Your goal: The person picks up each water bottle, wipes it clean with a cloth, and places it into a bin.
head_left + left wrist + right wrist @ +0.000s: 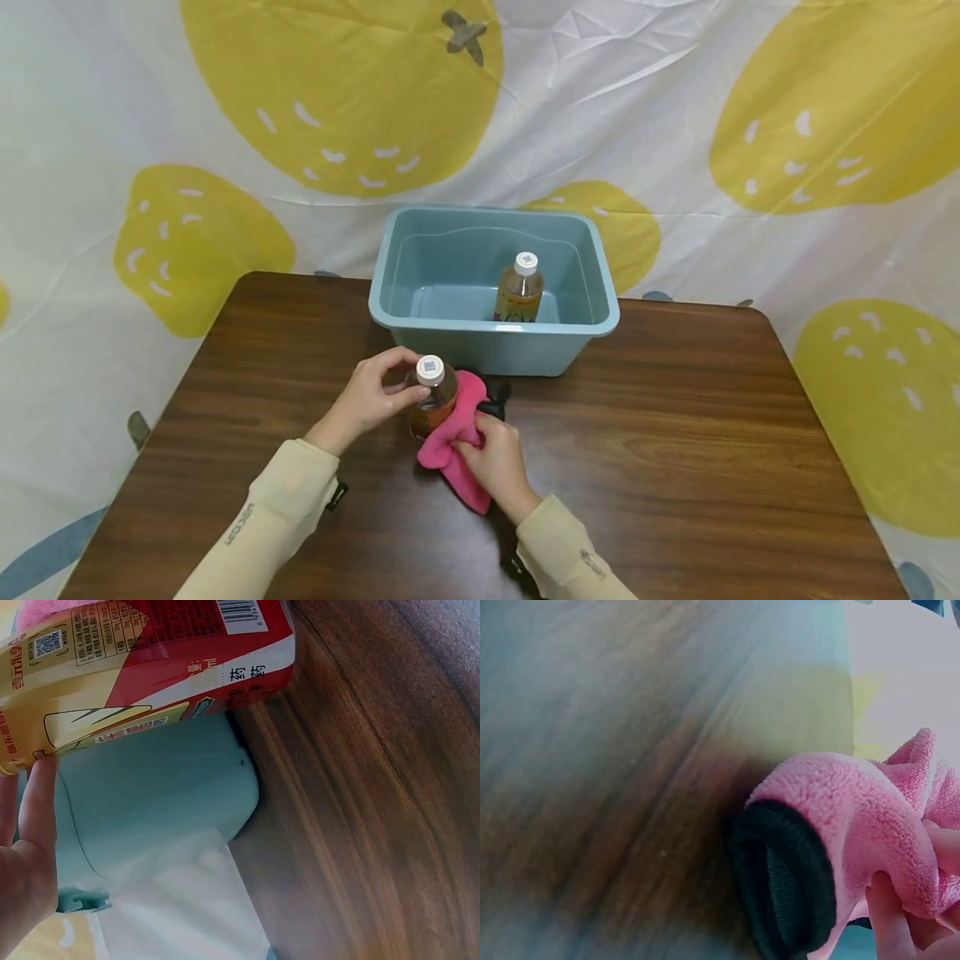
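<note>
My left hand (367, 398) grips a white-capped plastic bottle (439, 412) of brownish drink near its shoulder, thumb in front and fingers behind. Its red and yellow label (165, 664) with printed Chinese text fills the top of the left wrist view. On the bottle's right side lies a fluffy pink cloth (471, 392) with dark edging (784, 877). My right hand (501, 463) pinches that cloth against the bottle, some of it hanging below the fingers. In the right wrist view, cloth folds bunch at the fingertips (887, 911).
Just behind the hands stands a blue-green plastic tub (480, 354). Inside it, right of centre, is another white-capped bottle (521, 292). The dark wooden table (675, 450) extends to both sides. A lemon-patterned curtain (615, 92) hangs at the table's far edge.
</note>
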{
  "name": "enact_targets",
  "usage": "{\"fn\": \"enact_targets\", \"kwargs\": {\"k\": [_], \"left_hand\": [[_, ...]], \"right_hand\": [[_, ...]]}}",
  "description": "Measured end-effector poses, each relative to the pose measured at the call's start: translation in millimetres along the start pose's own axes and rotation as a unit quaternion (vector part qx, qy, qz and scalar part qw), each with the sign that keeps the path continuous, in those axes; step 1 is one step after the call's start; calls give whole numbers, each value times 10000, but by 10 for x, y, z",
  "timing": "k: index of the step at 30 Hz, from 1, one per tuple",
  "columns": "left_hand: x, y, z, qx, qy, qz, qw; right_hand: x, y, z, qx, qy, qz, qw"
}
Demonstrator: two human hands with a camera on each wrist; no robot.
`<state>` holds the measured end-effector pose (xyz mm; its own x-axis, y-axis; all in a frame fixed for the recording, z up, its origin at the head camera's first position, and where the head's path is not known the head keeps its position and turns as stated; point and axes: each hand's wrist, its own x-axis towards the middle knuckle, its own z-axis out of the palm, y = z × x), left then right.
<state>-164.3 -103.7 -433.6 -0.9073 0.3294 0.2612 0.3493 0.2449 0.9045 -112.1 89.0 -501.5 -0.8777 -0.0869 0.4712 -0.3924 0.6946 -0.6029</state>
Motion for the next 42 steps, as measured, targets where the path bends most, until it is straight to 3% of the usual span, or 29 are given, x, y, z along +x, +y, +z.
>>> {"fn": "enact_targets", "kwargs": {"k": [13, 19, 23, 28, 33, 36, 42], "left_hand": [[-3, -16, 7, -145, -40, 24, 9999], [0, -25, 7, -108, -46, 43, 9999], [0, -29, 12, -139, -76, 7, 9999], [-6, -17, 9, -138, -65, -7, 9999], [-4, -12, 7, -114, -71, 40, 9999], [-4, -14, 3, -90, -68, 55, 9999], [-12, -21, -5, -30, -74, 25, 10000]], "right_hand": [[181, -234, -350, 849, 562, -512, 9935], [119, -160, -542, 752, 445, -364, 9955], [56, -46, -749, 413, 314, -309, 9982], [43, 67, -1093, -503, -116, -223, 9984], [34, 97, -1360, -1495, -1017, 220, 9833], [-9, 140, -1381, -1977, -1477, 247, 9688], [-152, 259, -1199, -2461, -2022, 181, 9477]]}}
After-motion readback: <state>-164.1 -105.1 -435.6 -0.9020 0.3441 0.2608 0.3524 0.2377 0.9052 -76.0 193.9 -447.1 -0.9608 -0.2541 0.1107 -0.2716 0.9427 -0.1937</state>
